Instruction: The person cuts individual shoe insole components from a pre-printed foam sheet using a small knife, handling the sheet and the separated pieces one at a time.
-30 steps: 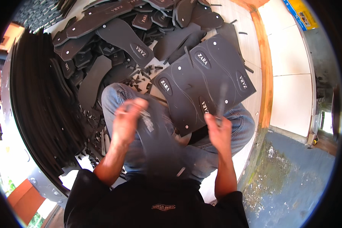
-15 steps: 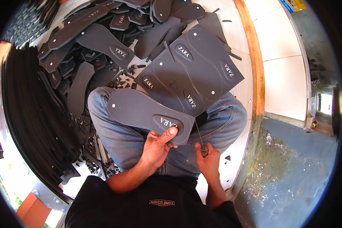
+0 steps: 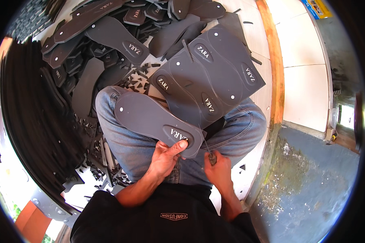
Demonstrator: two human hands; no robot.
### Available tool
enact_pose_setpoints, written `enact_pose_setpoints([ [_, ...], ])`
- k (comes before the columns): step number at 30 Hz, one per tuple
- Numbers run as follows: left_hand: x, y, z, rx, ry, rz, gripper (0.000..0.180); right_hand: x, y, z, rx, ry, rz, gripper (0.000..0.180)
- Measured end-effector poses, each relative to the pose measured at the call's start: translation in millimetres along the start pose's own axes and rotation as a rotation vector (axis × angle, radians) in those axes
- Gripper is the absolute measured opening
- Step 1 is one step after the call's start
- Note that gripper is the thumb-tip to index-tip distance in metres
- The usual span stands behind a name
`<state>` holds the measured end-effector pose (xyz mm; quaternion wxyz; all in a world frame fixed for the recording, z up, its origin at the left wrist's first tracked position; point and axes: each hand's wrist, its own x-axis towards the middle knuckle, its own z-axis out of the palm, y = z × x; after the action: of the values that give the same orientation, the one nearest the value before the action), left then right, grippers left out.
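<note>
My left hand (image 3: 165, 160) grips the heel end of a dark grey shoe sole (image 3: 144, 115), thumb on top and fingers beneath. The sole lies tilted over my lap, with an outline near its edge, a raised oval at the heel and a white dot at the toe end. My right hand (image 3: 219, 170) is closed around the handle of a thin-bladed knife (image 3: 212, 158). Its slim blade points away from me and meets the heel's right edge, where a small dark strip stands off. Beyond the sole, a larger sheet (image 3: 221, 71) with several sole outlines rests over my legs.
A heap of dark soles (image 3: 115, 38) lies at the far left, with small offcuts (image 3: 138, 81) beside it. A tall curved stack of dark sheets (image 3: 32, 121) stands at the left. To the right are a wooden strip (image 3: 277, 81) and a grey floor (image 3: 312, 174).
The knife has moved left and slightly toward me along the heel's right edge, where a strip now separates. My left hand keeps its hold. The whole view has shifted slightly.
</note>
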<state>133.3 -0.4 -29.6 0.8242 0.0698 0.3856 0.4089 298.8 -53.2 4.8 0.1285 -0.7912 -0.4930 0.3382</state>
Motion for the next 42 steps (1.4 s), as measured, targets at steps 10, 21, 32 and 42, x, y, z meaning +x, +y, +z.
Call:
enact_pose_setpoints([
  [10, 12, 71, 12, 0.494, -0.134, 0.103, 0.040, 47, -1, 5, 0.266, 0.093, -0.017, 0.029],
  [21, 110, 23, -60, 0.181, 0.415, -0.006, 0.030, 40, 16, 15, 0.478, 0.196, 0.028, 0.032],
  [32, 54, -47, 20, -0.257, 0.104, -0.128, 0.028, 28, 25, 16, 0.660, 0.281, 0.036, 0.030],
  [42, 30, 30, 29, -0.196, 0.134, 0.046, 0.026, 9, 30, 5, 0.873, 0.354, 0.058, 0.032],
])
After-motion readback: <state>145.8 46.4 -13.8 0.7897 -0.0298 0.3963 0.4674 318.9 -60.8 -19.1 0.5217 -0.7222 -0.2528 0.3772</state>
